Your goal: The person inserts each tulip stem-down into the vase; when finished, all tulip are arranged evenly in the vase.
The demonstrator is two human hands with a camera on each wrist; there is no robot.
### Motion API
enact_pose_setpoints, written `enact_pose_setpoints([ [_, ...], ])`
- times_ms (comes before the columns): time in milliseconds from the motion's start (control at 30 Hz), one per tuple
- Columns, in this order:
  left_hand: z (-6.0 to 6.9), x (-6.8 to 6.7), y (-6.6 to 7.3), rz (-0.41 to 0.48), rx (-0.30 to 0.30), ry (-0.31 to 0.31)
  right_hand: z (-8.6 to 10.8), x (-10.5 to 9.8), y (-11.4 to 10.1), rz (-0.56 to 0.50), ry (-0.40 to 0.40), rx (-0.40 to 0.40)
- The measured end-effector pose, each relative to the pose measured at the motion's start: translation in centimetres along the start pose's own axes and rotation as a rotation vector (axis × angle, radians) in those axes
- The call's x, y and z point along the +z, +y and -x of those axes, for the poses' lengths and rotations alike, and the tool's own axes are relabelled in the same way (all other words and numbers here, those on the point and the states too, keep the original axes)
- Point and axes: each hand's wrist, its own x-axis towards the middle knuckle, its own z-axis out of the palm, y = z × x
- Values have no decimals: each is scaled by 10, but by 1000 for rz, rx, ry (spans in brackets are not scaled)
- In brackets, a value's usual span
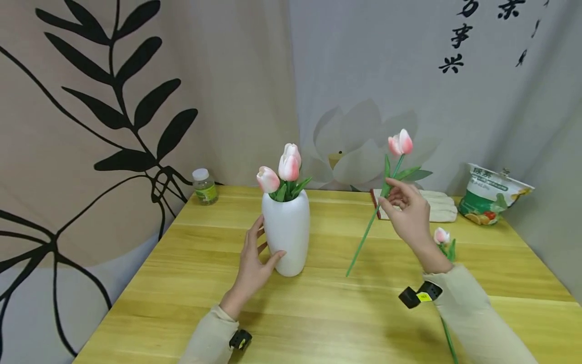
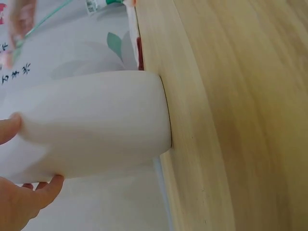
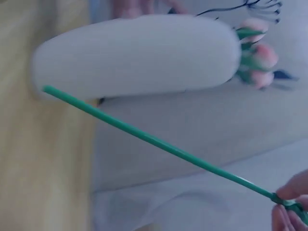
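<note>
In the head view, the left hand (image 1: 252, 265) holds the white vase (image 1: 287, 232) low on its side, with the thumb across the front and the fingers at the left. The vase stands upright on the wooden table (image 1: 318, 318), with 3 pink-and-white tulips (image 1: 289, 169) in its mouth. To its right, the right hand (image 1: 409, 210) pinches a loose tulip (image 1: 400, 143) by the stem at the leaves, above the table; only the head view shows this flower's bloom, pointing up. The right wrist view gives the pinch up close, thumb and fingertips meeting on the green stem, and shows the bare lower end crossing in front of the vase's base. The left wrist view adds the vase's bottom edge sitting flat on the wood. The head view alone takes in another tulip (image 1: 441, 235) partly behind the right forearm, a folded cloth (image 1: 438, 205) and a snack bag (image 1: 484, 199) at the back right, and a small jar (image 1: 205, 189) at the back left.
</note>
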Motion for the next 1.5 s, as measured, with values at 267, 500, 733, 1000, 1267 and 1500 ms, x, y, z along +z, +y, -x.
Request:
enact_pose_setpoints([
  [267, 1, 1, -5, 6, -13, -1, -37, 2, -87, -355, 274, -176],
  [500, -1, 1, -5, 5, 3, 6, -58, 11, -117, -639, 411, -281],
  [733, 0, 2, -6, 3, 8, 6, -57, 32, -126, -577, 365, -430],
  [1000, 0, 1, -5, 2, 7, 12, -44, 62, -126, -387, 290, -677],
  [1267, -2, 3, -21, -7, 14, 14, -26, 98, -110, -160, 274, -845],
  [1500, -2, 4, -37, -21, 48, -12, -18, 115, -97, -51, 110, -879],
])
